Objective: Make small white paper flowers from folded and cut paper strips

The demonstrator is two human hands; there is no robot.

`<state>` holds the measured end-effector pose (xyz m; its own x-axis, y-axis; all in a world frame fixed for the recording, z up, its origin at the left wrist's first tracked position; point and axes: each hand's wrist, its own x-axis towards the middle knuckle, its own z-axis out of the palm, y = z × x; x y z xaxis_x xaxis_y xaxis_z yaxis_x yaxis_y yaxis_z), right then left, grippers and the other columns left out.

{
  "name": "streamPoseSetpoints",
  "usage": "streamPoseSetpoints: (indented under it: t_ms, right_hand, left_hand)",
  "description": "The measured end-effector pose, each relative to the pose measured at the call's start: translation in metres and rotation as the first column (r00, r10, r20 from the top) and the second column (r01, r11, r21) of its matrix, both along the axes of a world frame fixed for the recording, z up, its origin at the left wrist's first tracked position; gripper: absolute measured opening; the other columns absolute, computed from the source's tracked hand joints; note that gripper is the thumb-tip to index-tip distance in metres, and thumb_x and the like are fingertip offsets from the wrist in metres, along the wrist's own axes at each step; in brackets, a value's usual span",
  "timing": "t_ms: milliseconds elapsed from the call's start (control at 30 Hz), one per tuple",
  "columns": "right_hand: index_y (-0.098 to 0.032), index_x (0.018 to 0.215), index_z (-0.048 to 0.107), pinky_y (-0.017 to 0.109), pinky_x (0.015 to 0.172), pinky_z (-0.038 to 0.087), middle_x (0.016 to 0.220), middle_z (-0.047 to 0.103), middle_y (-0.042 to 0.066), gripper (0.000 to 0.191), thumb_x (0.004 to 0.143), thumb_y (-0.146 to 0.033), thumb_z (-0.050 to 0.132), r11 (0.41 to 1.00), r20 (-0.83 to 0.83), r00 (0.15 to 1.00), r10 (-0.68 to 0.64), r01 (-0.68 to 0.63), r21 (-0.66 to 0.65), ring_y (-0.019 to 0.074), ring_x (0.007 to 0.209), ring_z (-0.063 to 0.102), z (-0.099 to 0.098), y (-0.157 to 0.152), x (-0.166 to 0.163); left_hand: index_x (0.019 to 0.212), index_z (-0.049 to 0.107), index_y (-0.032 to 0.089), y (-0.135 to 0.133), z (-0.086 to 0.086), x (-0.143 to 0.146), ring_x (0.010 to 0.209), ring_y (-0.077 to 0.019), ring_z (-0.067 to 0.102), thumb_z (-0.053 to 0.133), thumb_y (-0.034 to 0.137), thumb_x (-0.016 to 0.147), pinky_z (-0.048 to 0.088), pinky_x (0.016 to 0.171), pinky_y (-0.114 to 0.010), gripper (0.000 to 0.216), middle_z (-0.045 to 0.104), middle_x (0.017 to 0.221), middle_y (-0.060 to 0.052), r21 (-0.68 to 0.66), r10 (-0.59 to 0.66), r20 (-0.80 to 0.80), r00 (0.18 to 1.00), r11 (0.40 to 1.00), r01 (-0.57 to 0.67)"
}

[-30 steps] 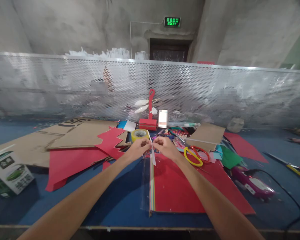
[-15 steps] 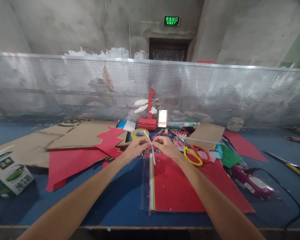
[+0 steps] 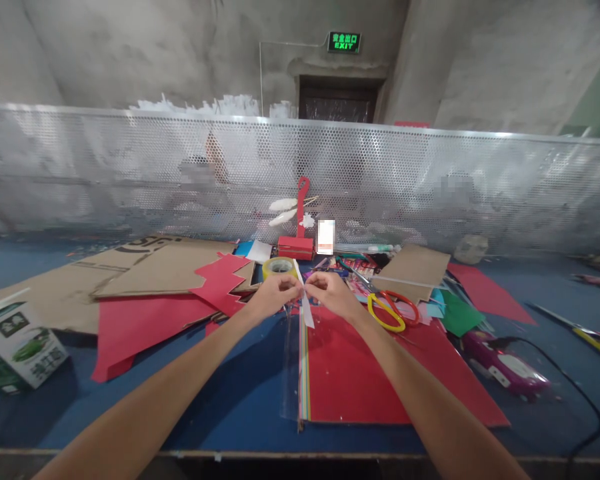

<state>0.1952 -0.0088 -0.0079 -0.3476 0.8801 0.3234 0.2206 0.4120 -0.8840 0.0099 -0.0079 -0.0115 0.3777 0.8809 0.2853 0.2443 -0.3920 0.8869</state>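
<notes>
A narrow white strip [image 3: 307,312], which looks like paper or tape, runs up between my two hands. My left hand [image 3: 279,293] pinches it from the left, thumb against fingers. From the other side my right hand [image 3: 326,291] grips it the same way, fingertips almost meeting the left ones. Below the hands lies a stack of red paper [image 3: 365,373] with coloured edges along its left side. A yellow tape roll [image 3: 280,268] rests just behind my left hand. Right of my right hand are scissors [image 3: 387,312] with red and yellow handles.
Brown cardboard [image 3: 155,270] and cut red paper [image 3: 150,333] spread leftward, beside a milk carton [image 3: 23,347]. A red papered stand [image 3: 296,248] is at the back before the perforated metal screen [image 3: 180,167]. At right lie a purple corded device [image 3: 505,367] and more scissors [image 3: 587,333].
The white strip has turned slightly, its lower end shifting a little right and showing more of its flat face. Both hands stay in nearly the same place.
</notes>
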Motion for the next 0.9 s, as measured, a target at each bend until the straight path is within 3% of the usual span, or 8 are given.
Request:
streamPoseSetpoints:
  t_ms: [400, 700, 900]
  right_hand:
    - [-0.016, 0.076, 0.060, 0.024, 0.058, 0.046, 0.069, 0.064, 0.001, 0.012, 0.079, -0.028, 0.059, 0.999, 0.017, 1.000, -0.020, 0.019, 0.050, 0.0132, 0.061, 0.058, -0.0021, 0.0004, -0.0014]
    - [-0.018, 0.076, 0.063, 0.024, 0.061, 0.045, 0.071, 0.067, 0.002, 0.010, 0.081, -0.025, 0.058, 0.969, 0.162, 0.980, -0.119, 0.079, 0.233, 0.0144, 0.064, 0.061, -0.0002, -0.0048, -0.0013]
    - [-0.017, 0.074, 0.063, 0.024, 0.062, 0.047, 0.071, 0.068, 0.003, 0.010, 0.079, -0.025, 0.058, 0.973, 0.125, 0.986, -0.109, 0.080, 0.216, 0.0153, 0.065, 0.063, -0.0008, -0.0034, -0.0012]
  left_hand:
    - [0.077, 0.061, 0.015, -0.0014, 0.0014, 0.0011, 0.056, -0.0091, 0.051, 0.059, 0.032, 0.081, 0.041, 0.055, -0.021, 0.018, 0.058, 0.065, 0.002, -0.018, -0.011, -0.007, 1.000, 1.000, 0.011]
    - [0.075, 0.063, 0.014, -0.0023, 0.0024, 0.0023, 0.054, -0.0091, 0.050, 0.064, 0.038, 0.078, 0.041, 0.053, -0.021, 0.024, 0.059, 0.063, 0.001, -0.006, 0.026, -0.034, 0.999, 1.000, -0.026]
    - [0.074, 0.063, 0.015, -0.0014, 0.0012, 0.0021, 0.054, -0.0093, 0.049, 0.063, 0.039, 0.078, 0.040, 0.053, -0.021, 0.025, 0.057, 0.061, 0.001, -0.029, 0.022, -0.017, 1.000, 0.999, -0.022]
